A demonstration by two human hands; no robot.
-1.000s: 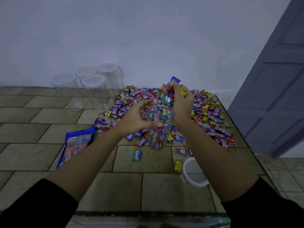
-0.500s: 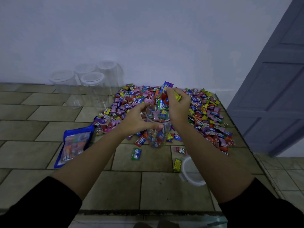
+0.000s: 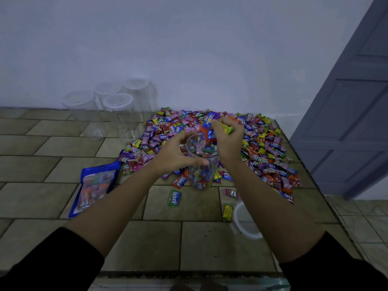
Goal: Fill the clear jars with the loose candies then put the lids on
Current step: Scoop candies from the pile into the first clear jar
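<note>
jar [image 3: 200, 171] mid tabletop [image 3: 147, 244], candy pile [image 3: 266, 148] from 11 to 2 o'clock | left hand [image 3: 178, 153] grip curled round jar rim | right hand [image 3: 227, 141] grip pinching candies [image 3: 210, 119] above the mouth | advice: release low and centred, jar steadied

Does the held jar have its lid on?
Off. The jar mouth is open, candies visible inside; a lid lies on the table nearby.

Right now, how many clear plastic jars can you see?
5: four empty lidded jars clustered at the back left by the wall; one part-filled open jar gripped by the left hand. None seem hidden.
</note>
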